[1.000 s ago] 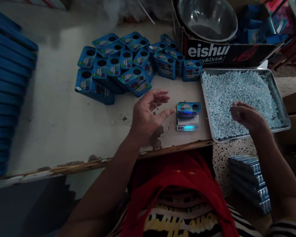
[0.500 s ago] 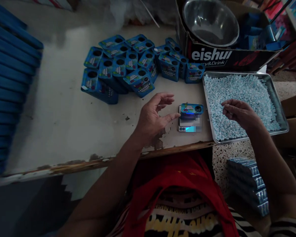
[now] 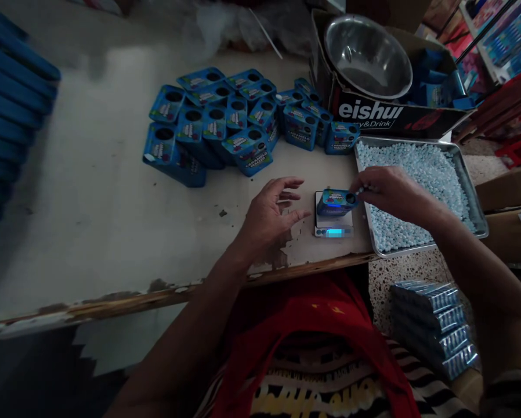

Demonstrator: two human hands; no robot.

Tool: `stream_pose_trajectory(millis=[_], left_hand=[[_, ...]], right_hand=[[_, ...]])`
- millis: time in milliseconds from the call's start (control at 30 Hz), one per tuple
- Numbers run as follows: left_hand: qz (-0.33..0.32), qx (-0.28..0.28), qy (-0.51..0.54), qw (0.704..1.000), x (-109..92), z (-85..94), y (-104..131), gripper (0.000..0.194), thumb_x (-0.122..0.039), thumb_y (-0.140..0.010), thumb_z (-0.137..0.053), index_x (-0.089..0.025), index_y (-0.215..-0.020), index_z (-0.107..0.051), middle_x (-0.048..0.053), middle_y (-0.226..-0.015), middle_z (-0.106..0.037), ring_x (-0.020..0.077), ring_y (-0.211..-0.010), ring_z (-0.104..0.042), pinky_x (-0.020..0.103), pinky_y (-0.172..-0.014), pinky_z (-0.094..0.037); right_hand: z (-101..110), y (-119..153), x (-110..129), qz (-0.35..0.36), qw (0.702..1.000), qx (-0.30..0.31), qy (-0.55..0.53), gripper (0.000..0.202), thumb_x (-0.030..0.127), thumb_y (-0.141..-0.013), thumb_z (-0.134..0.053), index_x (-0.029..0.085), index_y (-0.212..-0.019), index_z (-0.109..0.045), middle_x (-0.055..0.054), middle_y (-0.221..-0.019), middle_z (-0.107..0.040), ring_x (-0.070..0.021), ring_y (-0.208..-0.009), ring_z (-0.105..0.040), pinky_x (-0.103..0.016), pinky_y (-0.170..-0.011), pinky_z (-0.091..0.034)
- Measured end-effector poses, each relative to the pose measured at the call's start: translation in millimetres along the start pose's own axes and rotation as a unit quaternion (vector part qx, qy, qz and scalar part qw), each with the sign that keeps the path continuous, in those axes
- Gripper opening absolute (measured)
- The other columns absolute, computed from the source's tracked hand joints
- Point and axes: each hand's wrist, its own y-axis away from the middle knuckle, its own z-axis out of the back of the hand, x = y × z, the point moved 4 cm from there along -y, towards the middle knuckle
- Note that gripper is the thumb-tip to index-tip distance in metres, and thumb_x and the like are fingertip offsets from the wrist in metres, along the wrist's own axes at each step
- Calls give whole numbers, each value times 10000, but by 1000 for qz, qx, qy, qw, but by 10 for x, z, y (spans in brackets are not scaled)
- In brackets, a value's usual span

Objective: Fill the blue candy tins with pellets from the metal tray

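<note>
A small blue candy box with a round dark hole in its top stands on a digital scale, whose display is lit. My right hand is at the box's right end, near the hole, with a few pale candies pinched in its fingers. Left of the scale, my left hand hovers with fingers apart and thumb towards the box, holding nothing. A metal tray full of small pale-blue candies lies under and beyond my right forearm.
Several similar blue boxes stand grouped at the back of the table. A printed carton bears a steel bowl and blue boxes. Blue stacks rise at far left; shiny packs sit at lower right.
My right hand has moved left from over the tray to the box's hole, with candies now visible in its fingers. My left hand stays beside the scale. The camera view has shifted slightly.
</note>
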Motion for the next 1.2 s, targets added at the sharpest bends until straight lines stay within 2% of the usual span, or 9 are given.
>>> stream_pose_trajectory(millis=[233, 400, 500, 633, 767, 867, 1000, 1100, 1200], left_hand=[[-3, -8, -7, 1000, 24, 132, -10, 657, -395, -745, -951, -283, -1353, -728, 110, -1458, -660, 275, -1139, -761, 484, -1008, -675], [-1, -2, -5, 1000, 13, 164, -6, 656, -387, -743, -949, -276, -1352, -732, 114, -1432, -695, 282, -1143, -766, 486, -1015, -671], [-1, 3, -4, 1000, 5, 187, 2, 611, -395, -758, -942, -252, -1321, -750, 116, -1362, -743, 274, -1119, -768, 464, -1005, -667], [-10, 4, -9, 1000, -38, 201, 8, 533, -436, -785, -929, -236, -1257, -784, 111, -1235, -784, 278, -1074, -772, 468, -1003, -659], [-26, -5, -34, 999, -193, 148, -35, 498, -487, -801, -928, -239, -1217, -811, 107, -1207, -806, 302, -1107, -773, 510, -1056, -642], [-55, -4, -52, 997, -391, 72, -119, 408, -503, -846, -919, -273, -1168, -820, 88, -1240, -810, 322, -1174, -761, 535, -1089, -636], [-103, -9, -129, 986, -672, -55, -240, 179, -408, -907, -888, -310, -1039, -819, 49, -1150, -802, 317, -1147, -748, 509, -1088, -628], [-127, 10, -233, 964, -835, -198, -290, 85, -313, -931, -853, -287, -995, -804, 44, -1121, -793, 297, -1135, -737, 450, -1061, -607], [-131, 26, -336, 932, -898, -333, -317, 72, -266, -922, -866, -259, -943, -797, 58, -1108, -789, 295, -1137, -729, 433, -1036, -579]], right_hand=[[-47, -40, 105, 9, 998, 28, 47, 329, 78, -896, -689, 257, -1076, -899, -45, -992, -833, -202, -882, -732, -330, -851, -513], [-1, -28, -19, -39, 998, -38, -35, 191, 125, -871, -751, 242, -935, -887, -33, -902, -818, -209, -848, -725, -351, -821, -520], [101, 96, -366, -94, 975, -110, -167, 77, 233, -864, -831, 234, -933, -863, -26, -836, -779, -190, -778, -687, -351, -759, -531], [92, 479, -1097, -211, 885, -197, -365, 247, 366, -794, -924, 244, -972, -803, -26, -868, -767, -153, -738, -677, -317, -698, -570], [-174, 892, -1564, -302, 826, -182, -440, 351, 307, -655, -973, 238, -949, -793, -40, -931, -804, -168, -806, -744, -305, -729, -627], [-320, 1022, -1605, -302, 818, -150, -466, 362, 323, -647, -981, 216, -947, -810, -65, -956, -830, -155, -751, -730, -290, -667, -611], [-297, 953, -1487, -271, 836, -132, -458, 378, 420, -709, -1005, 194, -945, -815, -76, -883, -834, -109, -584, -622, -254, -499, -470], [-249, 853, -1396, -247, 852, -111, -448, 402, 493, -760, -1006, 180, -911, -805, -69, -811, -809, -83, -545, -556, -238, -462, -384], [-250, 828, -1346, -233, 855, -104, -452, 427, 535, -768, -1008, 187, -895, -796, -48, -778, -781, -79, -561, -537, -235, -485, -390]])
